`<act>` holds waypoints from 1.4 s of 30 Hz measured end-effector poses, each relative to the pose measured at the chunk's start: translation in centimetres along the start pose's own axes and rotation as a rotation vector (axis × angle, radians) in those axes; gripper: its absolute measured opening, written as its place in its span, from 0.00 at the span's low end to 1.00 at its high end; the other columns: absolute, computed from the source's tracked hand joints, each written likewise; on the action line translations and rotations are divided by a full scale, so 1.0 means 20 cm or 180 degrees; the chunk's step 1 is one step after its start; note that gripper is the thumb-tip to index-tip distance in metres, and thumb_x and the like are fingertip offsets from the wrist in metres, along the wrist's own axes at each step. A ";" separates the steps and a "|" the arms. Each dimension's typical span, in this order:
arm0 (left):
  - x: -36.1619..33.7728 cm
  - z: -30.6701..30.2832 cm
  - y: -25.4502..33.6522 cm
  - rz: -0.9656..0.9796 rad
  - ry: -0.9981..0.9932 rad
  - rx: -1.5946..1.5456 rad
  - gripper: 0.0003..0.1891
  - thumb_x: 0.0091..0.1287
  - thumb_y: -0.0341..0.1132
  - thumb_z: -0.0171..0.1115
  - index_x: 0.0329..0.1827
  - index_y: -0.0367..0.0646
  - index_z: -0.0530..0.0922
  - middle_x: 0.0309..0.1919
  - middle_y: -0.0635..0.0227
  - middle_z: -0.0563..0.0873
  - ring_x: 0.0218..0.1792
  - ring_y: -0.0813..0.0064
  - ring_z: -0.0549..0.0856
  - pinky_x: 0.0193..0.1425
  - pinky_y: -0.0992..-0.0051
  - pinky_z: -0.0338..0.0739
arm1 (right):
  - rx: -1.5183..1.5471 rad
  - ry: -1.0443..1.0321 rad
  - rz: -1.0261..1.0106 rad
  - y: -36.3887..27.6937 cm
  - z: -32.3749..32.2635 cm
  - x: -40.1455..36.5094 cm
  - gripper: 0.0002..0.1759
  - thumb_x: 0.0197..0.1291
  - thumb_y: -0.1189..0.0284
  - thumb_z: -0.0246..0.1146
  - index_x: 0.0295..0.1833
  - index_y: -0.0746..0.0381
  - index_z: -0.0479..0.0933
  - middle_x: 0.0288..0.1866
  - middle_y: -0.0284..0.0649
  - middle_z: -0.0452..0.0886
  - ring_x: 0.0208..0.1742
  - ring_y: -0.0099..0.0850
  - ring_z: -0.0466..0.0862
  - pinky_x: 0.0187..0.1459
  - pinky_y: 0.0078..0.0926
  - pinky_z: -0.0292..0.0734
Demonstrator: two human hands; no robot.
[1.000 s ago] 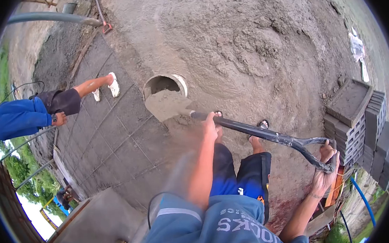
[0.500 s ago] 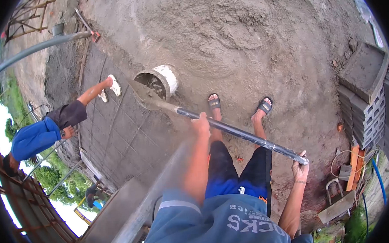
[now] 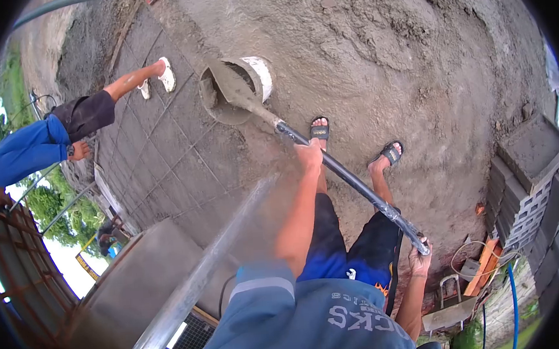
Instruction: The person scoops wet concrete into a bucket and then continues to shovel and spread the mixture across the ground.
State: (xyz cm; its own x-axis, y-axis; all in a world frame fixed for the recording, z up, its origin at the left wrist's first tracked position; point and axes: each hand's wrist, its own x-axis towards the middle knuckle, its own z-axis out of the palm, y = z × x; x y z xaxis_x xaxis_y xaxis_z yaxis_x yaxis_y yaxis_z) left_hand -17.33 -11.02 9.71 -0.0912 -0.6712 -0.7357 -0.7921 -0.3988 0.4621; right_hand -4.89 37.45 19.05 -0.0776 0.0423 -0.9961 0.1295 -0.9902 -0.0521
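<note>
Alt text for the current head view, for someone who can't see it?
A person's left hand holds the middle of a black-shafted, mud-coated shovel and the right hand its end, the blade at the mouth of a round white bucket. At image left, another person in a blue top stands on grey ground; grey hollow blocks are stacked at right.

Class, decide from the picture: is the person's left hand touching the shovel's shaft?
Touching. The head view shows the left hand closed on the shovel's dark shaft, with no gap between them.
</note>
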 end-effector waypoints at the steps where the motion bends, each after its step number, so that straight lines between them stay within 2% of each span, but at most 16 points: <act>1: 0.05 0.00 -0.08 0.0146 0.0090 0.0159 0.22 0.59 0.30 0.59 0.51 0.27 0.62 0.30 0.59 0.79 0.22 0.70 0.82 0.28 0.72 0.78 | -0.0130 0.0018 0.0034 -0.03 -0.03 -0.01 0.13 0.63 0.77 0.56 0.47 0.78 0.71 0.38 0.51 0.80 0.36 0.36 0.83 0.41 0.30 0.87; 2: 0.10 -0.01 -0.10 0.0322 0.0179 0.0314 0.22 0.59 0.30 0.59 0.51 0.27 0.62 0.30 0.59 0.80 0.22 0.71 0.82 0.27 0.71 0.77 | -0.0246 0.0010 0.0078 -0.04 -0.03 0.00 0.13 0.63 0.77 0.56 0.47 0.78 0.71 0.37 0.51 0.80 0.35 0.36 0.83 0.42 0.30 0.86; 5: -0.19 -0.15 0.13 0.0086 0.0004 -0.0287 0.29 0.59 0.38 0.61 0.52 0.19 0.63 0.38 0.40 0.80 0.38 0.50 0.84 0.44 0.63 0.77 | -0.0785 0.0149 0.0262 -0.10 0.03 0.00 0.15 0.62 0.73 0.57 0.48 0.76 0.74 0.39 0.52 0.81 0.39 0.38 0.84 0.43 0.32 0.86; 7: -0.19 -0.22 -0.02 0.0405 0.0231 0.0055 0.32 0.60 0.40 0.62 0.54 0.18 0.62 0.43 0.36 0.77 0.45 0.47 0.81 0.51 0.61 0.74 | -0.1379 0.0201 0.0188 -0.11 0.08 -0.09 0.19 0.63 0.69 0.56 0.50 0.77 0.73 0.40 0.55 0.81 0.39 0.40 0.84 0.42 0.31 0.86; 10: -0.23 -0.28 -0.15 0.0520 0.0491 0.0419 0.36 0.60 0.43 0.63 0.57 0.17 0.60 0.50 0.30 0.74 0.54 0.44 0.77 0.58 0.60 0.70 | -0.1289 0.0124 0.0819 -0.12 0.11 -0.15 0.23 0.62 0.64 0.55 0.53 0.74 0.73 0.39 0.54 0.81 0.35 0.39 0.84 0.33 0.28 0.86; 12: -0.21 -0.29 -0.17 0.0695 0.0627 0.0303 0.36 0.61 0.45 0.62 0.56 0.18 0.61 0.49 0.31 0.74 0.53 0.43 0.77 0.58 0.60 0.69 | -0.1338 0.0056 0.0921 -0.04 0.19 -0.20 0.22 0.65 0.62 0.51 0.50 0.72 0.74 0.37 0.53 0.81 0.33 0.39 0.84 0.27 0.28 0.84; 15: 0.16 -0.28 -0.28 0.0143 0.0601 0.0693 0.33 0.60 0.44 0.61 0.54 0.19 0.62 0.47 0.34 0.75 0.52 0.45 0.77 0.57 0.60 0.70 | -0.1518 0.0348 0.0653 0.13 0.12 -0.08 0.23 0.65 0.60 0.50 0.51 0.70 0.74 0.32 0.48 0.79 0.25 0.32 0.78 0.21 0.22 0.78; 18: 0.19 -0.27 -0.20 0.0265 0.0875 0.1099 0.29 0.60 0.42 0.61 0.52 0.21 0.63 0.46 0.37 0.76 0.50 0.46 0.78 0.56 0.59 0.71 | -0.1234 0.0613 0.0602 0.24 0.15 -0.04 0.18 0.62 0.64 0.54 0.45 0.69 0.74 0.28 0.44 0.75 0.21 0.28 0.73 0.16 0.17 0.71; 24: -0.16 -0.30 -0.16 0.0793 0.0937 0.0995 0.29 0.61 0.44 0.60 0.52 0.24 0.64 0.46 0.36 0.76 0.50 0.44 0.78 0.55 0.57 0.71 | -0.1396 0.0706 0.1072 0.06 0.14 -0.16 0.18 0.58 0.61 0.54 0.42 0.66 0.75 0.23 0.40 0.74 0.17 0.25 0.69 0.15 0.17 0.69; 27: 0.03 -0.24 -0.15 0.0044 0.0793 0.1180 0.31 0.61 0.45 0.60 0.53 0.24 0.63 0.47 0.36 0.77 0.51 0.42 0.78 0.56 0.57 0.71 | -0.1800 0.0679 0.1076 0.12 0.15 -0.11 0.20 0.59 0.57 0.53 0.41 0.64 0.76 0.21 0.38 0.73 0.13 0.24 0.67 0.13 0.16 0.66; 28: 0.22 -0.20 -0.28 0.0113 0.0754 0.1239 0.31 0.61 0.45 0.60 0.53 0.24 0.64 0.46 0.37 0.77 0.50 0.42 0.78 0.56 0.57 0.71 | -0.1889 0.0739 0.1033 0.19 0.19 -0.08 0.20 0.59 0.56 0.53 0.41 0.63 0.76 0.20 0.38 0.73 0.13 0.24 0.67 0.12 0.16 0.65; 31: 0.25 -0.18 -0.18 0.0368 0.0751 0.1174 0.32 0.60 0.46 0.60 0.53 0.23 0.63 0.46 0.36 0.77 0.51 0.41 0.78 0.57 0.56 0.70 | -0.1806 0.0477 0.1023 0.31 0.27 -0.12 0.20 0.62 0.58 0.53 0.46 0.64 0.75 0.23 0.38 0.74 0.16 0.25 0.71 0.16 0.20 0.69; 33: 0.08 -0.21 -0.14 -0.0094 0.0239 0.0270 0.23 0.63 0.39 0.58 0.51 0.29 0.64 0.41 0.48 0.79 0.45 0.56 0.81 0.49 0.63 0.77 | -0.1642 0.0559 0.0456 0.24 0.27 -0.20 0.20 0.63 0.59 0.53 0.49 0.65 0.74 0.26 0.38 0.76 0.19 0.26 0.73 0.19 0.22 0.73; 35: -0.11 -0.24 -0.10 -0.0178 -0.0599 -0.1075 0.13 0.65 0.32 0.57 0.47 0.38 0.66 0.36 0.62 0.77 0.39 0.73 0.81 0.41 0.73 0.81 | -0.2095 -0.0072 0.0250 0.11 0.28 -0.24 0.19 0.62 0.62 0.56 0.53 0.64 0.71 0.33 0.40 0.77 0.28 0.30 0.77 0.29 0.26 0.77; 38: -0.34 -0.28 0.01 -0.0411 -0.1468 -0.1706 0.08 0.64 0.34 0.57 0.44 0.44 0.72 0.36 0.67 0.78 0.42 0.68 0.82 0.53 0.67 0.78 | -0.2205 -0.0720 0.0407 -0.19 0.21 -0.24 0.20 0.57 0.64 0.61 0.53 0.62 0.70 0.38 0.42 0.77 0.34 0.33 0.78 0.37 0.31 0.76; 42: -0.38 0.07 0.22 -0.0477 -0.1402 -0.2500 0.10 0.66 0.38 0.57 0.28 0.49 0.67 0.22 0.76 0.71 0.24 0.79 0.74 0.34 0.76 0.74 | -0.2857 -0.0725 -0.0493 -0.20 0.27 -0.31 0.11 0.59 0.67 0.61 0.40 0.61 0.70 0.26 0.37 0.72 0.25 0.29 0.74 0.30 0.29 0.72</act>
State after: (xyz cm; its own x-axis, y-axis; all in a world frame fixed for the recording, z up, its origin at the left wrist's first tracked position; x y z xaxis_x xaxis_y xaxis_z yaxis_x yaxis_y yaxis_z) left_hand -20.88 -6.82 16.60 -0.3705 -0.3431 -0.8631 -0.1902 -0.8816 0.4321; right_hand -10.20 40.54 25.77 -0.3371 0.0438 -0.9404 0.8083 -0.4987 -0.3130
